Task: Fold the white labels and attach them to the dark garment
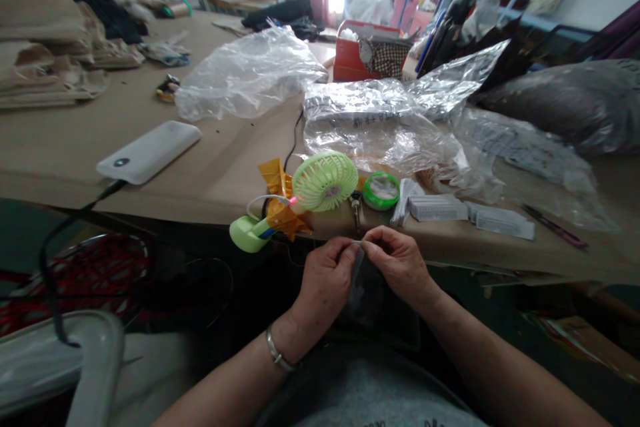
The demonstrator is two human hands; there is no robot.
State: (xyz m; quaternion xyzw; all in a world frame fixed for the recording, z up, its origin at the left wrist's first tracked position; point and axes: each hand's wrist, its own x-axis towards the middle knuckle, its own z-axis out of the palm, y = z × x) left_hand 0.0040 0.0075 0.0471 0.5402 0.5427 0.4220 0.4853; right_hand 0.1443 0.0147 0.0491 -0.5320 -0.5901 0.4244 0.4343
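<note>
My left hand (325, 283) and my right hand (399, 263) meet just below the table edge. Their fingertips pinch a small clear plastic sleeve (357, 277), which hangs down between them, and a thin white strip shows at its top. A metal bangle (278, 349) circles my left wrist. Nearest my hands on the table lie a small metal key (356, 210), a lime-green mini fan (325, 181) on its stand, and a green roll of tape (381, 191). Several white packaged pieces (437, 209) lie to the right.
Crumpled clear plastic bags (385, 127) cover the tan table (225, 173) beyond my hands. A white power bank (149, 152) with a black cable lies left, and a purple-handled tool (554, 227) lies right. Fabric stacks and a red box stand farther back.
</note>
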